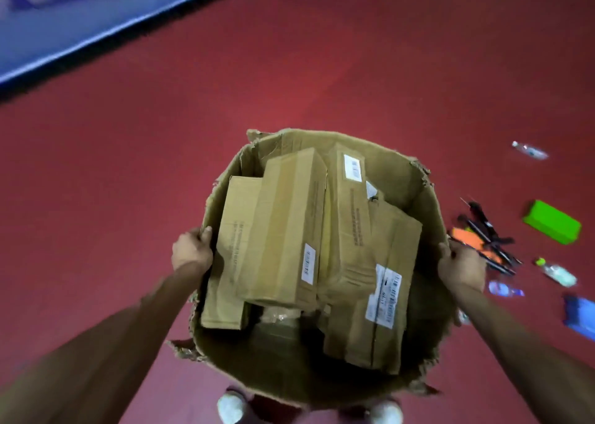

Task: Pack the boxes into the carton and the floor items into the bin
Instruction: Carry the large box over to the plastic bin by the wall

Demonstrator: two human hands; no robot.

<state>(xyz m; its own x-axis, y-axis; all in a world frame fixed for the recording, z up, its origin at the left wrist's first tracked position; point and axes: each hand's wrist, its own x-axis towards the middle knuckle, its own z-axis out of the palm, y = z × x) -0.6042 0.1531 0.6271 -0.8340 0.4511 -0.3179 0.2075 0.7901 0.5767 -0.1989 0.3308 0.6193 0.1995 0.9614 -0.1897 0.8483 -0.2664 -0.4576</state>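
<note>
The left hand (191, 249) at nine o'clock and right hand (462, 264) at three gripped the carton (402, 179) by its torn rim, probably to carry it level with boxes (289, 227) inside.
</note>
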